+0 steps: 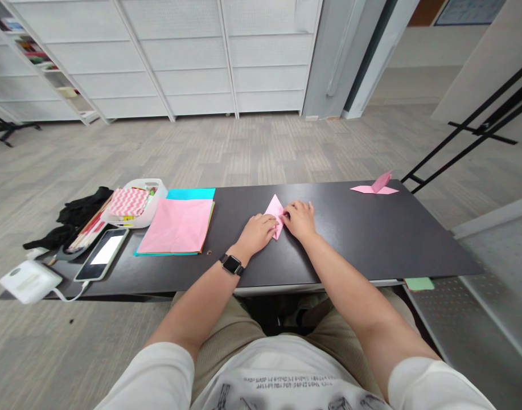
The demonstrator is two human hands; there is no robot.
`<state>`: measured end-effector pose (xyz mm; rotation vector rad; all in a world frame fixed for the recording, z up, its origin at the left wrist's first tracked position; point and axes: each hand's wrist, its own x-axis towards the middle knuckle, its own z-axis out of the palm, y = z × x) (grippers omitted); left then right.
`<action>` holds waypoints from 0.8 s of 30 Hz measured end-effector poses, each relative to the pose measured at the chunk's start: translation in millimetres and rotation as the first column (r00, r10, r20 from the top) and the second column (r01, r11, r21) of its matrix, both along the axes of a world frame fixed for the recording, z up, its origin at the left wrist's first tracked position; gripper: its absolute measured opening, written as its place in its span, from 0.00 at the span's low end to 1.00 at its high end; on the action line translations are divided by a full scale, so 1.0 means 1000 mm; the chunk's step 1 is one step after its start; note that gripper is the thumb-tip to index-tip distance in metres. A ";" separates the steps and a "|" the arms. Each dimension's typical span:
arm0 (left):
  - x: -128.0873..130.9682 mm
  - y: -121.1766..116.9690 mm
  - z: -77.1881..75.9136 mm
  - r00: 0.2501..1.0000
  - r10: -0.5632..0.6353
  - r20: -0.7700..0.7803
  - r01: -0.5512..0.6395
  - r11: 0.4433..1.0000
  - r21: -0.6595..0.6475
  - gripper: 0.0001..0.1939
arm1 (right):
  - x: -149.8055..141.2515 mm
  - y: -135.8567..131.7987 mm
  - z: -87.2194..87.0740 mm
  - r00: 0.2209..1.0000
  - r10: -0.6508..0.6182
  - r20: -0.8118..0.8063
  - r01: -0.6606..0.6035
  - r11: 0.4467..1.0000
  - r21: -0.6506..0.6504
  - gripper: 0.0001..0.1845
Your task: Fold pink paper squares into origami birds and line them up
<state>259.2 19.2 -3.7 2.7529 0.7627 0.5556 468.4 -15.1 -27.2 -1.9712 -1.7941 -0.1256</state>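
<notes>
A small folded pink paper piece (275,210) lies on the dark table (372,239), pointed end away from me. My left hand (256,233) presses on its near left edge, fingers curled and pinching the paper; a black watch sits on that wrist. My right hand (300,219) rests on the paper's right side, fingers bent down onto it. Both hands touch the same piece and meet at its near corner.
A stack of coloured paper sheets (177,225), pink on top, lies to the left. Beyond it stand a white tray (152,208) with supplies, a phone (102,253), a white device (30,280) and black cloth (79,213). Another folded pink piece (378,186) sits at the far right corner.
</notes>
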 end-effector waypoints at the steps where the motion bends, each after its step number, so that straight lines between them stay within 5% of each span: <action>1: 0.000 0.000 0.000 1.000 0.007 -0.005 -0.007 1.000 0.006 0.15 | -0.001 0.000 0.000 1.000 0.010 0.000 -0.010 1.000 0.008 0.05; 20: 0.004 0.001 -0.008 0.996 0.087 -0.021 -0.086 0.996 0.023 0.17 | 0.003 -0.008 -0.002 0.994 -0.058 -0.095 0.065 0.996 0.066 0.08; 24: 0.005 0.002 -0.009 0.995 0.100 -0.030 -0.099 0.995 0.030 0.15 | 0.004 -0.006 0.002 0.996 0.014 -0.092 -0.006 0.997 0.081 0.09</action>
